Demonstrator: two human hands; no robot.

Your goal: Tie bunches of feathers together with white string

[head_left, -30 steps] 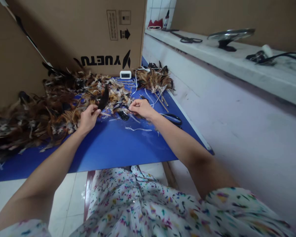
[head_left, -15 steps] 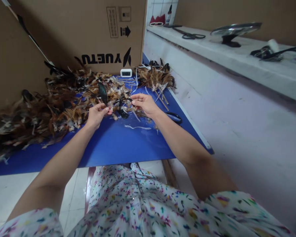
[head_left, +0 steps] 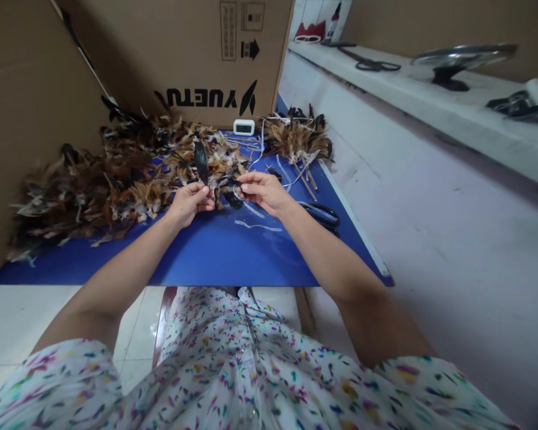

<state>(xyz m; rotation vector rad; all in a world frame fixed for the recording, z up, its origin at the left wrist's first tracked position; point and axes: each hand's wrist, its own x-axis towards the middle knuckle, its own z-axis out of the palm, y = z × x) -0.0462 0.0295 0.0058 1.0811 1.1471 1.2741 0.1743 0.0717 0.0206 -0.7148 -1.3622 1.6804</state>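
Note:
My left hand (head_left: pixel 189 204) is closed in a pinch on a dark, green-black feather (head_left: pixel 200 161), which stands up from the fingertips. Close to its right, my right hand (head_left: pixel 265 192) has thumb and fingers pressed together at the end of a dark feather (head_left: pixel 234 199); the exact grip there is too small to make out fully. Behind both hands spreads a large heap of brown and black feathers (head_left: pixel 134 179). A short clear strip (head_left: pixel 257 226) lies on the blue tabletop (head_left: pixel 233 260) in front of them.
Black-handled scissors (head_left: pixel 321 215) lie beside my right forearm. A feather bundle on sticks (head_left: pixel 298 140) and a small white digital clock (head_left: pixel 244 127) are at the back. Cardboard (head_left: pixel 179 48) walls the left and far sides; a ledge (head_left: pixel 385 80) runs along the right.
The view has shifted, so the table and feathers appear further right. My hands have come a little closer together, the left still pinching the dark feather.

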